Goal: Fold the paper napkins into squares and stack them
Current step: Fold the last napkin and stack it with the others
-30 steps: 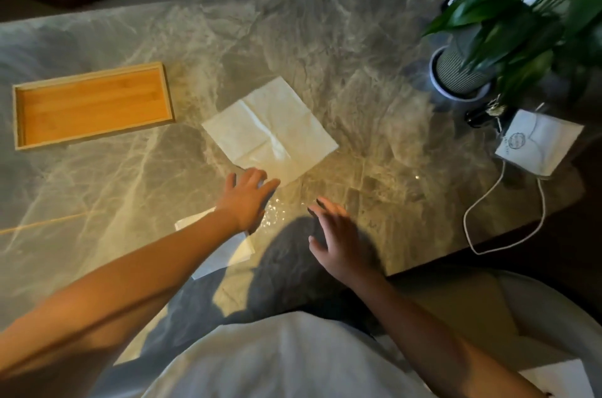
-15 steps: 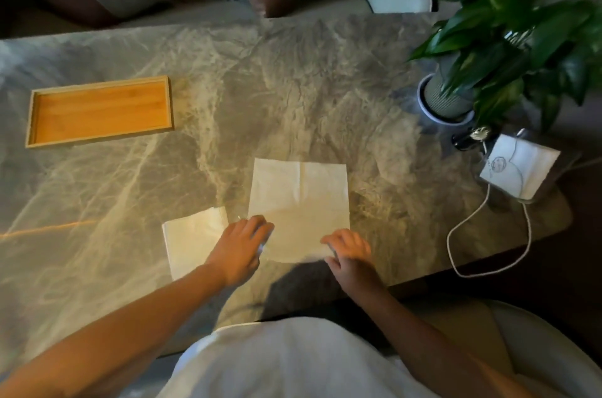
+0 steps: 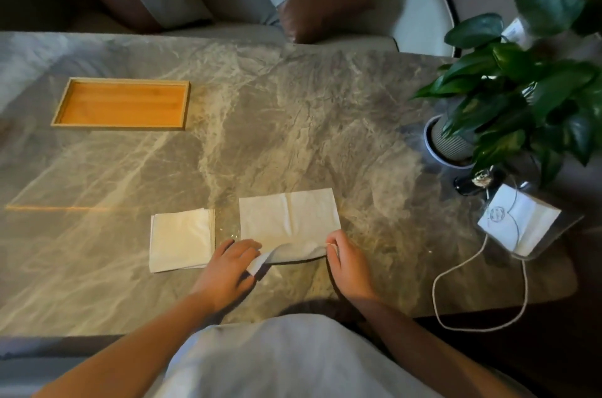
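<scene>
White paper is pinched in both hands. The left hand (image 3: 228, 270) grips the near left corner of the napkin (image 3: 288, 221) with its fingers (image 3: 246, 246) closed on it, and this corner hangs down, folded under the hand. The right hand (image 3: 350, 267) holds the near right corner, with its fingers (image 3: 333, 246) closed on the edge. Between the two hands the near edge of the napkin is raised off the surface (image 3: 293, 124) and curls a little, while the far part lies flat. The napkin shows a crease across its middle.

Just beside the left hand, to the left, lies the stack (image 3: 181, 239) of folded napkins, square, with its edges nearly even. It does not touch the open napkin; a narrow strip of surface shows between them.

Half a second ago the napkin lay fully flat and both hands only rested on its near edge with the fingers spread. Now the near edge is lifted. One second ago the napkin lay turned at an angle, farther from the body, and the right hand did not touch it.

Farther out, a tray (image 3: 122, 104) of wood stands at the far left of the surface, well apart from the napkins. At the right stands a plant (image 3: 521, 97) in a pot (image 3: 451, 143), and near it a white packet (image 3: 518, 220) with a cord (image 3: 456, 283) that runs over the edge of the surface.
</scene>
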Demonstrator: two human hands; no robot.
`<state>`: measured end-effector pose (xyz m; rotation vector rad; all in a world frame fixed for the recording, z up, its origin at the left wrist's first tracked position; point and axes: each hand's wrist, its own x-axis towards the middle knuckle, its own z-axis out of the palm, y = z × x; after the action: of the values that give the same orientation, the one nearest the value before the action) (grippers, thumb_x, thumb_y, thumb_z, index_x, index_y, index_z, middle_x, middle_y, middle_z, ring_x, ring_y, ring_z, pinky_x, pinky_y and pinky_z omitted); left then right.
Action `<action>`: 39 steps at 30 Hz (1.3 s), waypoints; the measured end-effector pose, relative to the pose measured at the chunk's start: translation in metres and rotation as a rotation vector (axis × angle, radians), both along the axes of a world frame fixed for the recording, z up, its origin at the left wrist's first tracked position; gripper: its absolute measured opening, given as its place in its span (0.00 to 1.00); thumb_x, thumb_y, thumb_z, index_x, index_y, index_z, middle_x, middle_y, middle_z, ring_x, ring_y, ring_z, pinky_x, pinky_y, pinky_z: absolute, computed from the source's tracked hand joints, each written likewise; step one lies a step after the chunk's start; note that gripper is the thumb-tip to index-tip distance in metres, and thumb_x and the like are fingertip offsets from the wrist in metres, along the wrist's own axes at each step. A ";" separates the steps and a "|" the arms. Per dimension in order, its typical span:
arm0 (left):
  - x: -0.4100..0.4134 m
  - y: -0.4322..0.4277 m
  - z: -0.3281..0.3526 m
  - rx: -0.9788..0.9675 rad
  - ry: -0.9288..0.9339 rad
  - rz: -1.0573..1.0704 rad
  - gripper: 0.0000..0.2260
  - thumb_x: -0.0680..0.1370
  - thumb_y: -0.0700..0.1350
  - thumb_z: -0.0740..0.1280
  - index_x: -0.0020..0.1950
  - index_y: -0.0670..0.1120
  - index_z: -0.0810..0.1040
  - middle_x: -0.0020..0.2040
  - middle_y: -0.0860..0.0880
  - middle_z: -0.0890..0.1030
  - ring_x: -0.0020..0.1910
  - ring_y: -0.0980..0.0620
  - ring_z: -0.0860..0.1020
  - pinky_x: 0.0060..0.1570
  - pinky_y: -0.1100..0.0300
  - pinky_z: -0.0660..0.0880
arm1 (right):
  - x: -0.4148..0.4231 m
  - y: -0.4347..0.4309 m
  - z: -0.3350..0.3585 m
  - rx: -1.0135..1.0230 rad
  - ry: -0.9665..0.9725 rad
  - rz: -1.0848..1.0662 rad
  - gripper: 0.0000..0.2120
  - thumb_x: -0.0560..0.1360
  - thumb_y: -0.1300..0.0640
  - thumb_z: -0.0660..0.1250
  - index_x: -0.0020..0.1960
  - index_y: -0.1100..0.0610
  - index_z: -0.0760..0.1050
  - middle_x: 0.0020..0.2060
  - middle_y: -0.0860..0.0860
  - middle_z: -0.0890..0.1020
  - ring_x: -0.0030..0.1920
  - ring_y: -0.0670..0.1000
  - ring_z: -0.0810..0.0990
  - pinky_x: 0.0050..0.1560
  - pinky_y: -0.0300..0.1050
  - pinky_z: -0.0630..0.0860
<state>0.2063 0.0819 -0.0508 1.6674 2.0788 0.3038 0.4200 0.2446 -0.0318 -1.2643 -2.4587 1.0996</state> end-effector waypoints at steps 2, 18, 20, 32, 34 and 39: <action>0.006 0.004 0.007 0.015 -0.110 0.161 0.10 0.77 0.46 0.63 0.58 0.51 0.75 0.55 0.52 0.81 0.53 0.48 0.76 0.57 0.56 0.71 | 0.000 0.008 0.000 -0.041 0.007 0.011 0.02 0.79 0.56 0.62 0.50 0.53 0.70 0.40 0.48 0.78 0.40 0.50 0.78 0.42 0.54 0.77; 0.015 0.022 0.010 0.036 -0.330 0.603 0.03 0.81 0.47 0.57 0.53 0.50 0.68 0.38 0.50 0.79 0.36 0.52 0.78 0.39 0.46 0.78 | 0.013 0.046 -0.008 -0.173 0.026 -0.122 0.15 0.76 0.59 0.67 0.61 0.51 0.72 0.48 0.43 0.80 0.49 0.44 0.80 0.50 0.47 0.80; 0.016 0.023 0.011 0.027 -0.323 0.594 0.05 0.81 0.47 0.57 0.55 0.49 0.68 0.40 0.49 0.80 0.37 0.50 0.78 0.39 0.47 0.78 | 0.013 0.048 -0.009 -0.181 0.042 -0.158 0.16 0.76 0.60 0.66 0.62 0.50 0.70 0.47 0.42 0.80 0.46 0.43 0.80 0.48 0.47 0.81; 0.019 0.016 0.003 -0.049 -0.222 0.513 0.05 0.79 0.46 0.59 0.49 0.50 0.63 0.36 0.48 0.78 0.32 0.48 0.77 0.33 0.49 0.76 | 0.021 0.039 -0.019 -0.171 0.074 -0.255 0.21 0.75 0.63 0.66 0.66 0.51 0.67 0.42 0.47 0.78 0.39 0.46 0.79 0.44 0.49 0.78; 0.020 0.015 0.002 -0.068 -0.206 0.510 0.05 0.79 0.46 0.59 0.49 0.50 0.62 0.36 0.48 0.78 0.32 0.49 0.77 0.33 0.49 0.77 | 0.022 0.039 -0.019 -0.161 0.074 -0.262 0.22 0.75 0.64 0.66 0.66 0.51 0.67 0.41 0.45 0.77 0.39 0.45 0.78 0.44 0.48 0.78; 0.021 0.016 -0.002 -0.074 -0.189 0.503 0.08 0.79 0.46 0.60 0.54 0.51 0.62 0.36 0.51 0.77 0.32 0.51 0.76 0.34 0.52 0.77 | 0.025 0.040 -0.019 -0.180 0.038 -0.231 0.26 0.74 0.65 0.67 0.69 0.52 0.64 0.44 0.46 0.77 0.39 0.46 0.79 0.45 0.48 0.80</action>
<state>0.2273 0.0982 -0.0525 1.0092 2.3012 0.5127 0.4447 0.2844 -0.0512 -1.5170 -2.1591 1.2889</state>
